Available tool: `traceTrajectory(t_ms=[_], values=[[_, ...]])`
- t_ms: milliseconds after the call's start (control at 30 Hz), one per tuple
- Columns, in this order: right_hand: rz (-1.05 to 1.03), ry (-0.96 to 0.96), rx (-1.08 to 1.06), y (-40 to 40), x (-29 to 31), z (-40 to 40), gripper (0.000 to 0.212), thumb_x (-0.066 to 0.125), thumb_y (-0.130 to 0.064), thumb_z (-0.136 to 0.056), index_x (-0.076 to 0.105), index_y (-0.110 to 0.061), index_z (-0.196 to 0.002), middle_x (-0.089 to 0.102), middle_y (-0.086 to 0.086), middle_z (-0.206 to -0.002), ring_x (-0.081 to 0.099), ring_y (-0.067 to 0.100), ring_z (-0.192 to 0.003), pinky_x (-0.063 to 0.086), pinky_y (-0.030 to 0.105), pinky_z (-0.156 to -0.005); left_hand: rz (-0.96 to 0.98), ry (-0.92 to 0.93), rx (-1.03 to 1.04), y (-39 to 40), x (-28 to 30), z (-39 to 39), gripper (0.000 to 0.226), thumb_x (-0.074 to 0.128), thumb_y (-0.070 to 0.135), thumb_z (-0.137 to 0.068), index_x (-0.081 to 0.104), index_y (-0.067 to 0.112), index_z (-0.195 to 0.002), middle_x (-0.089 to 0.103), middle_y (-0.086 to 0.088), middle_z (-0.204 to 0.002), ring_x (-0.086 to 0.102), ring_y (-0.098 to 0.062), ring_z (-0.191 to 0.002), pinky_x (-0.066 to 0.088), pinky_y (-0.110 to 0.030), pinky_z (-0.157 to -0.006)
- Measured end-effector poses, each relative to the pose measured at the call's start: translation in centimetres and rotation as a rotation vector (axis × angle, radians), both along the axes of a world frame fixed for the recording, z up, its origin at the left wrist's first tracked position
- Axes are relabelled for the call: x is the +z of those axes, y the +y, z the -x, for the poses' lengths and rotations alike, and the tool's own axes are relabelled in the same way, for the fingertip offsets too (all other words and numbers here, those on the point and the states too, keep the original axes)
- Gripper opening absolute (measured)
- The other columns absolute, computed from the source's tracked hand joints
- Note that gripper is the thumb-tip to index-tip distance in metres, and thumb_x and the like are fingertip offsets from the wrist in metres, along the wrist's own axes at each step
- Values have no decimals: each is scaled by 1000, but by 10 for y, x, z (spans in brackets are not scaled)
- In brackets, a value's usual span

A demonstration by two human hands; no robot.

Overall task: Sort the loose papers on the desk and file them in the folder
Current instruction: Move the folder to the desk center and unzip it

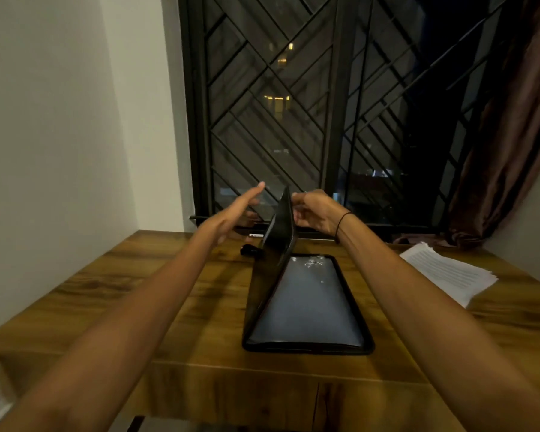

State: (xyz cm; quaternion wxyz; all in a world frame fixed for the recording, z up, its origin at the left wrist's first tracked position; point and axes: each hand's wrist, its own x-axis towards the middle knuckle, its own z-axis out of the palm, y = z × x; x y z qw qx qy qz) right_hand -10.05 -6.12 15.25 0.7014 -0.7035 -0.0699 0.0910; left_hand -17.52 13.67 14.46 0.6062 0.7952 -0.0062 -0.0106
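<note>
Both hands at folder cover (279,232): right hand (314,213) pinches its edge, left hand (237,210) flat, fingers straight. We should lay it fully open before fetching papers (449,272).

A single head-worn wide-angle view is given, aimed forward and down over the brown wooden desk (175,313), with the dark barred window (325,104) filling the upper frame.
</note>
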Motion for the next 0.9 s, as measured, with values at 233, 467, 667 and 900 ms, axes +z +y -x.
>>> traceTrajectory(t_ms=[233,467,667,900], values=[[68,-105,168,76,7,17,22,42,8,-103,60,1,-114,67,18,-89,67,18,-69,63,33,-68,-291,-16,-71,39,22,17,45,71,47,-87,64,29,-127,70,-3,-120,66,-22,-112,57,-32,-79],[542,-348,323,87,-36,6,24,57,-6,-101,66,-8,-123,70,15,-110,64,20,-96,56,40,-87,-508,65,43,110,23,29,78,67,8,-88,33,41,-150,59,-5,-130,65,-25,-111,59,-43,-94],[951,-495,416,65,-100,-5,32,70,-13,-97,65,-2,-126,61,1,-109,60,19,-104,46,12,-74,-1252,165,104,132,-4,25,58,66,30,-92,50,22,-147,44,-8,-148,50,-28,-129,48,-39,-102],[1133,-395,401,47,-152,-18,60,68,-51,-93,45,-36,-147,38,10,-150,29,36,-146,29,53,-119,-1619,131,126,90,-44,-6,50,62,30,-92,47,15,-138,54,-7,-135,54,-29,-126,42,-39,-96]])
